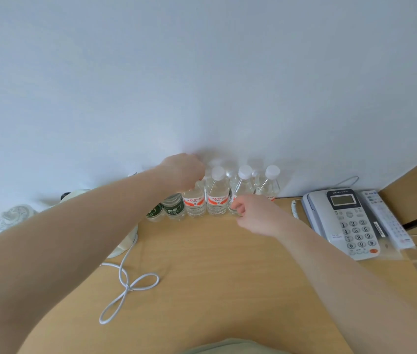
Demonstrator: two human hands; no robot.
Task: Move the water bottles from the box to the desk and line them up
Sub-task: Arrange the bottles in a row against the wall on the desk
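Here, in my head view, a row of water bottles (217, 198) stands on the tan worktop (202, 264), in the middle of the frame, right against the white wall (202, 72). I cannot see the box.

My left hand (180, 172) reaches in from the lower left. It sits on top of a red-label bottle (194, 203), with its fingers curled around the cap end. The cap is hidden under my hand. Left of that bottle are two green-label bottles (174, 209), standing close together under my arm.

My right hand (255, 214) comes in from the lower right. Its fingers (238, 208) are curled, and they touch the lower part of another bottle (240, 190) with a white cap. I think they pinch it, but the view is a bit blurry. One more red-label bottle stands between my two hands, and one more bottle (268, 185) stands at the right end of the row.

On the right side of the frame lies a gray phone (342, 221), with a white remote (386, 221) just beside it. On the left side, a white cord (125, 287) loops over the worktop, and a cream-colored thing (123, 246) peeks out from under my left arm.
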